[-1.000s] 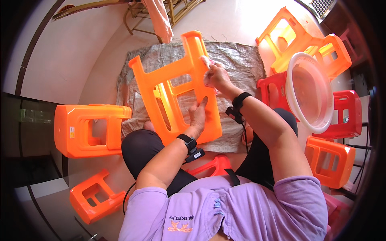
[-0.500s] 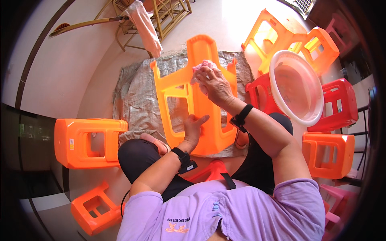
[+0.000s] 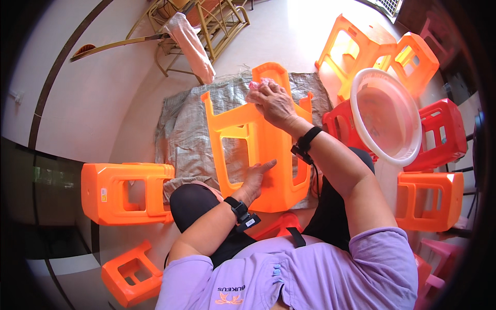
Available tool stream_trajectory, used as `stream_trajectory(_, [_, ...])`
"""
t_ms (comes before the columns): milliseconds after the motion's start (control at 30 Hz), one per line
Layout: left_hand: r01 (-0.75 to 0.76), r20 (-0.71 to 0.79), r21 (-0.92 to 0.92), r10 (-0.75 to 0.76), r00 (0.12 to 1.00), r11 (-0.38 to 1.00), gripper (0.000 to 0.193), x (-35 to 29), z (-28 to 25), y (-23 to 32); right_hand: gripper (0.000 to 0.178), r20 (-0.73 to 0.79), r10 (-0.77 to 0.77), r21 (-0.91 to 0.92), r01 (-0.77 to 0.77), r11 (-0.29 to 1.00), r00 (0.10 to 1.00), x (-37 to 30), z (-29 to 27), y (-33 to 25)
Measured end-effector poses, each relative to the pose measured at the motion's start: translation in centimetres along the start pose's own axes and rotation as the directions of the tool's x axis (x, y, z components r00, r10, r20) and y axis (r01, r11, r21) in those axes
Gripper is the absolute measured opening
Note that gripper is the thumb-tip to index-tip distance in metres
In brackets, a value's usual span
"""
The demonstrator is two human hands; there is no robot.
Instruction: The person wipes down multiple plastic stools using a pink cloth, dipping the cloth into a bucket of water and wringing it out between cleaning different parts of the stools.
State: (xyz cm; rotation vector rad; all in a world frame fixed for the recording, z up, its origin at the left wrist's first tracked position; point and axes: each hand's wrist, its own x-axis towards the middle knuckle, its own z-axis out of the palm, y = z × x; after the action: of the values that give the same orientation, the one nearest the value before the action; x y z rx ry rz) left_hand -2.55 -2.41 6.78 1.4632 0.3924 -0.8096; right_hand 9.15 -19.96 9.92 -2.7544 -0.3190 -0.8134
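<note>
A pale towel (image 3: 191,46) hangs at a bamboo rack (image 3: 222,31), grey sheeting (image 3: 181,129) lies spread, and a white-rimmed basin (image 3: 355,106) sits by red stools (image 3: 456,129).

Lilac shirt (image 3: 330,268), blk pants (image 3: 330,219), blk wristbands (image 3: 239,209)

open mat (image 3: 181,134) left of held stool (image 3: 274,144)
</note>
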Motion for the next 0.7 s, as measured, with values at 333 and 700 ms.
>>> stream_trajectory(333, [-0.003,0.161,-0.101,0.019,0.987,0.995,0.049,3.1,0.4,-2.9,0.054,0.045,0.113,-0.113,-0.107,0.988,0.993,2.1,1.9,2.4])
stream_trajectory(700, [0.026,0.127,-0.179,-0.003,0.992,0.983,0.048,3.1,-0.6,-3.5,0.048,-0.089,0.225,0.353,-0.180,0.918,0.970,2.0,-2.8,1.6])
